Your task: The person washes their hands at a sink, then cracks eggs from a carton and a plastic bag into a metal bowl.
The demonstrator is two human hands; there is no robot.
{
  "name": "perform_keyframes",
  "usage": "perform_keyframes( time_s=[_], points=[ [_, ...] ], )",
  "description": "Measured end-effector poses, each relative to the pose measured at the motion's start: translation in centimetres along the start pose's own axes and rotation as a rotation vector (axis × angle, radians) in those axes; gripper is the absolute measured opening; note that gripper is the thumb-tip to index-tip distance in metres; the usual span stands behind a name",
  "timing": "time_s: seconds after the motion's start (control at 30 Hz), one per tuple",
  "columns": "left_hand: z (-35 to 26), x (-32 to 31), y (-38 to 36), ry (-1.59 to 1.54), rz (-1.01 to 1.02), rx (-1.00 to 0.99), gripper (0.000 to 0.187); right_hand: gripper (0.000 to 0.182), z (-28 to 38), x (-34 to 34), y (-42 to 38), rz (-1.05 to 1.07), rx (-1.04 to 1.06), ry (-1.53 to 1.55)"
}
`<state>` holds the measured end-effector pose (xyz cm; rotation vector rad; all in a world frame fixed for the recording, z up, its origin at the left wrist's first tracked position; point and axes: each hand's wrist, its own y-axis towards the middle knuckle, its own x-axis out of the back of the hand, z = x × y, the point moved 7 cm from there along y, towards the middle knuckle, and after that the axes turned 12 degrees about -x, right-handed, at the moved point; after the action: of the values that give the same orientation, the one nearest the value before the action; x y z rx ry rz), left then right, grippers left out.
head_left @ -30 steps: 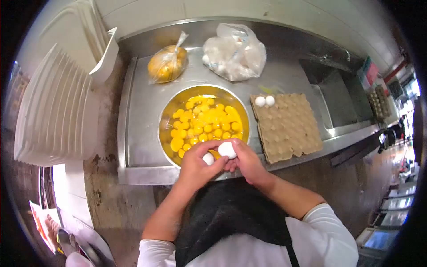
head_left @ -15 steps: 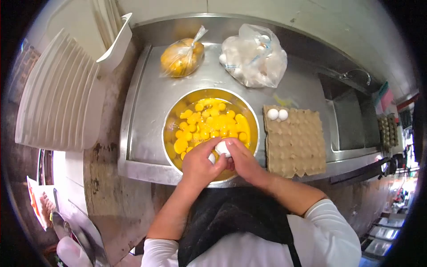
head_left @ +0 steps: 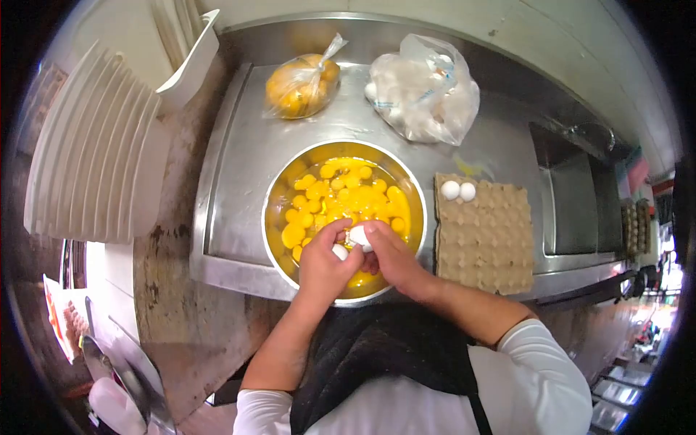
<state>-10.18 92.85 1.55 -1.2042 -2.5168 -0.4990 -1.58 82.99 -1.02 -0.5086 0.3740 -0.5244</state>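
Over the near side of a large steel bowl [head_left: 278, 190], my two hands meet. My right hand [head_left: 395, 257] is closed on a white egg [head_left: 361, 237], whose shell looks broken on the side facing the left fingers. My left hand [head_left: 322, 267] is curled, its fingertips at that broken shell, and holds a second white egg [head_left: 339, 251] in the palm. Many raw yolks [head_left: 362, 199] float in clear egg white inside the bowl. To the right lies a cardboard egg tray [head_left: 484, 243] with two white eggs [head_left: 458, 191] in its far left corner.
On the steel counter [head_left: 232, 181] behind the bowl are a tied bag of yellow-orange contents [head_left: 301, 87] and a clear bag with white eggshells [head_left: 424, 94]. White trays [head_left: 94, 159] stand stacked at left. A sink [head_left: 573, 199] is at right.
The egg between my hands has gone from looking whole to showing a broken shell. My fingers have parted slightly around it. The view has shifted a little.
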Motion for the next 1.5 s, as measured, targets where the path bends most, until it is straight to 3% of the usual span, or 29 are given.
perform_keyframes(
  time_s=[0.23, 0.3, 0.53, 0.77, 0.83, 0.87, 0.93, 1.0, 1.03, 1.1, 1.13, 1.17, 1.23, 1.27, 1.37, 1.5],
  points=[
    [1.0, 0.4, -0.7, -0.133, -0.162, 0.037, 0.038, 0.031, 0.9, -0.6, -0.2, -0.011, 0.083, -0.056],
    [1.6, 0.3, -0.9, -0.133, -0.128, 0.068, 0.031, 0.029, 1.3, -0.7, -0.3, -0.04, 0.219, -0.014],
    [2.8, 0.6, -1.2, -0.233, -0.102, 0.219, 0.017, 0.03, 1.8, -1.2, -0.9, -0.049, 0.282, -0.15],
    [3.7, 1.2, -1.1, -0.283, -0.098, 0.228, 0.019, 0.034, 1.1, -0.4, -0.7, 0.006, 0.061, 0.019],
    [1.9, 2.5, -0.7, -0.084, -0.091, 0.172, 0.021, 0.034, 0.9, 0.2, -0.6, 0.014, -0.01, 0.013],
    [1.5, 3.0, -0.6, -0.088, -0.096, 0.173, 0.021, 0.036, 1.7, 0.6, -0.6, -0.008, 0.1, -0.103],
    [-1.6, 5.2, -0.1, 0.388, -0.174, -0.159, 0.017, 0.038, 3.8, 1.0, -1.4, -0.025, 0.205, -0.227],
    [-2.4, 6.5, -0.2, 0.421, -0.196, -0.162, 0.016, 0.045, 7.8, 1.1, -4.0, -0.307, 0.438, -0.9],
    [-2.6, 7.1, -0.3, 0.459, -0.213, -0.171, 0.015, 0.045, 7.9, 1.6, -4.0, -0.306, 0.437, -0.904],
    [-2.6, 7.6, -0.6, 0.457, -0.245, -0.21, 0.015, 0.051, 8.3, 2.9, -4.3, -0.385, 0.512, -0.775],
    [-1.9, 7.6, -0.7, 0.342, -0.251, -0.167, 0.018, 0.046, 7.5, 3.2, -3.6, -0.355, 0.578, -0.572],
    [-1.4, 7.5, -0.7, 0.227, -0.257, -0.124, 0.021, 0.046, 7.1, 3.6, -3.4, -0.355, 0.579, -0.574],
    [-1.8, 6.5, -1.0, 0.11, -0.212, -0.073, 0.025, 0.041, 3.8, 3.9, -1.6, -0.045, 0.015, 0.052],
    [-2.1, 5.5, -1.0, -0.007, -0.163, -0.022, 0.028, 0.039, 2.6, 3.1, -1.5, 0.074, -0.131, 0.225],
    [-4.1, 3.5, -0.5, 0.088, -0.045, -0.054, 0.032, 0.041, -0.6, 1.5, -1.0, 0.236, -0.289, 0.402],
    [-5.3, 2.2, -0.1, 0.262, 0.114, -0.068, 0.026, 0.039, -1.0, 1.2, -1.2, 0.292, -0.263, 0.406]
  ],
)
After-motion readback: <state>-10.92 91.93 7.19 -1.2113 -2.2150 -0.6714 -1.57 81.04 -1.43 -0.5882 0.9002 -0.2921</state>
